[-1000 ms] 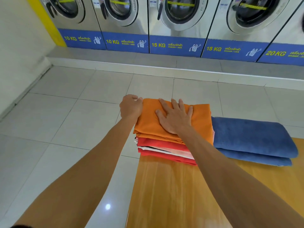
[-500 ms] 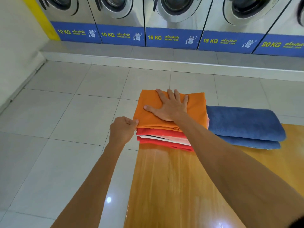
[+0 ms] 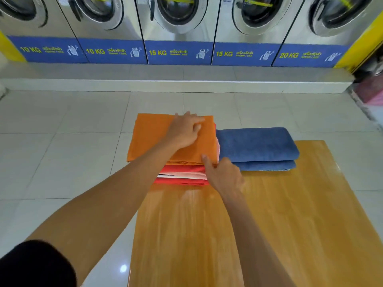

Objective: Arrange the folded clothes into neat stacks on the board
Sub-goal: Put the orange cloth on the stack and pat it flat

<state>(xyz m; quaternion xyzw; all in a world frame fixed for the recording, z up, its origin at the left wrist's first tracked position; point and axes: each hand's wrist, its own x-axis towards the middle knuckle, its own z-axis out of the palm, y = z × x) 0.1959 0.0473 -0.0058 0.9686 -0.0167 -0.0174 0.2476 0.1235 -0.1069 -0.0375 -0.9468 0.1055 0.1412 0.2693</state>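
A stack of folded clothes sits at the far left corner of the wooden board (image 3: 259, 224), overhanging its left edge. An orange cloth (image 3: 149, 137) tops it, with red and pale pink layers (image 3: 180, 175) beneath. My left hand (image 3: 184, 130) rests on the orange cloth near its far right corner, fingers bent. At the stack's near right corner, my right hand (image 3: 224, 176) has its thumb on the orange cloth's edge and its fingers against the side. A folded blue towel (image 3: 257, 143) lies directly right of the stack, touching it.
The board lies on a white tiled floor (image 3: 62, 154). A row of front-loading washing machines (image 3: 178, 27) stands on a raised step behind. Something pink (image 3: 371, 92) sits at the far right edge.
My left hand moved from the stack's left near corner up onto the orange cloth. My right hand left the top and dropped to the near right corner. The view shifted right.
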